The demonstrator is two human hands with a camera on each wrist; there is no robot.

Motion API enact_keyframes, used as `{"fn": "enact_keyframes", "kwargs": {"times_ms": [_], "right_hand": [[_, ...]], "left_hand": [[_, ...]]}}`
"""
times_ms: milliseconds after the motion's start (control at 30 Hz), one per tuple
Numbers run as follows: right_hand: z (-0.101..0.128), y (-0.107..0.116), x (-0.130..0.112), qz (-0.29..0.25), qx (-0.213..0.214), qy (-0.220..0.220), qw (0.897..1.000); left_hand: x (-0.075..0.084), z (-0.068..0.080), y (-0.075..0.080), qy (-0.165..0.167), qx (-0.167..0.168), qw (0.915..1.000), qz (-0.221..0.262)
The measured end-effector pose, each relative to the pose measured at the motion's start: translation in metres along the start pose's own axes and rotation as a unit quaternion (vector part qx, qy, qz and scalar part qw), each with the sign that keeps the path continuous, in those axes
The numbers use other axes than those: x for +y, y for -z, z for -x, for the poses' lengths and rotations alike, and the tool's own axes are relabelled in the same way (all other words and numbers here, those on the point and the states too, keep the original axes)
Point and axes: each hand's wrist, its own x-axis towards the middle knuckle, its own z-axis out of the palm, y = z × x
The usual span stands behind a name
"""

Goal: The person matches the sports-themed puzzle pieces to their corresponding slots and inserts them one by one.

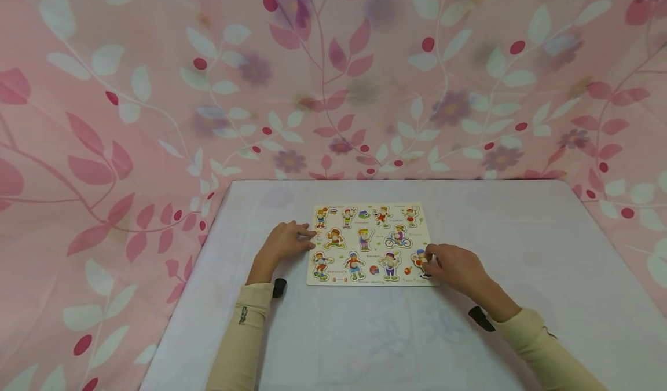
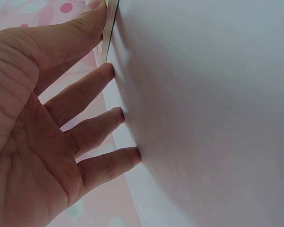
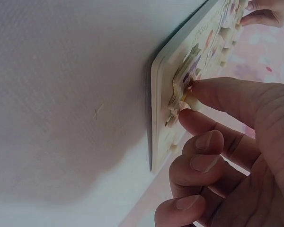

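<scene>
A wooden peg puzzle board (image 1: pixel 341 260) lies flat, filled with several knobbed sports-figure pieces. My right hand (image 1: pixel 455 266) is at its lower right corner, where thumb and forefinger pinch the knob of the table-tennis player puzzle piece (image 3: pixel 182 78). This piece stands slightly proud of the board in the right wrist view, and its other fingers curl below. At the board's left edge is my left hand (image 1: pixel 283 241), its thumb (image 2: pixel 92 30) against the edge. Three of its fingers stretch out spread, with their tips on the white cloth.
A white cloth covers the table (image 1: pixel 365 344) under the board. Pink floral fabric (image 1: pixel 333 90) hangs behind and to the sides of the table. A black wrist device (image 1: pixel 279 288) shows at the left cuff, and another black device (image 1: pixel 482 318) at the right cuff.
</scene>
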Motion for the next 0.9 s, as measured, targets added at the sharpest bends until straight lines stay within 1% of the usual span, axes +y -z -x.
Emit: {"fn": "enact_keyframes", "kwargs": {"times_ms": [367, 533, 733, 833, 900], "right_hand": [[-0.003, -0.002, -0.002, 0.007, -0.007, -0.008, 1.0], [-0.002, -0.004, -0.001, 0.008, -0.014, -0.011, 1.0], [-0.001, -0.001, 0.0, 0.002, -0.016, -0.014, 1.0], [0.0, 0.004, 0.0, -0.008, -0.011, -0.02, 1.0], [0.001, 0.009, 0.002, -0.008, 0.006, -0.017, 1.0]], "left_hand": [[0.002, 0.001, 0.0, -0.001, 0.0, 1.0, -0.003], [0.004, 0.002, 0.001, 0.005, -0.004, 1.0, -0.005], [0.004, 0.001, 0.003, 0.002, -0.004, 1.0, -0.005], [0.002, 0.001, 0.002, 0.004, -0.007, 1.0, -0.002], [0.002, 0.001, 0.001, 0.006, -0.01, 0.9999, 0.001]]}}
